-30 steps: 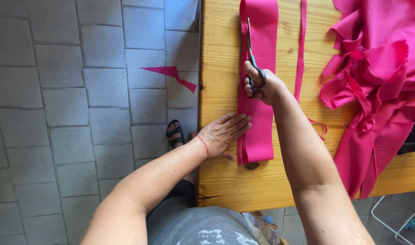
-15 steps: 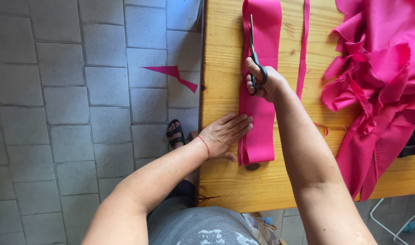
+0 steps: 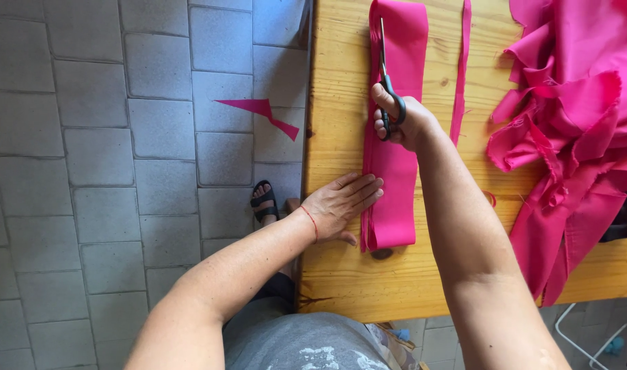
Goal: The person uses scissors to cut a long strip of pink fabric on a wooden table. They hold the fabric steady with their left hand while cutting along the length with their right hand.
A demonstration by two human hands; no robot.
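The pink strip [image 3: 393,157] lies lengthwise on the wooden counter [image 3: 337,103], running straight away from the person. The right hand [image 3: 404,123] grips scissors [image 3: 387,82], blades pointing away along the strip's left edge. The left hand [image 3: 341,204] rests flat and open, fingertips on its near left edge. Loose pink cloth [image 3: 573,123] is heaped well to the right.

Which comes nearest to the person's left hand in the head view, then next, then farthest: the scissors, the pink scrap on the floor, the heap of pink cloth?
From the left hand:
1. Scissors, up the table in the right hand.
2. Pink scrap, on the floor tiles, off the table's edge.
3. Heap of pink cloth, at the table's far right.
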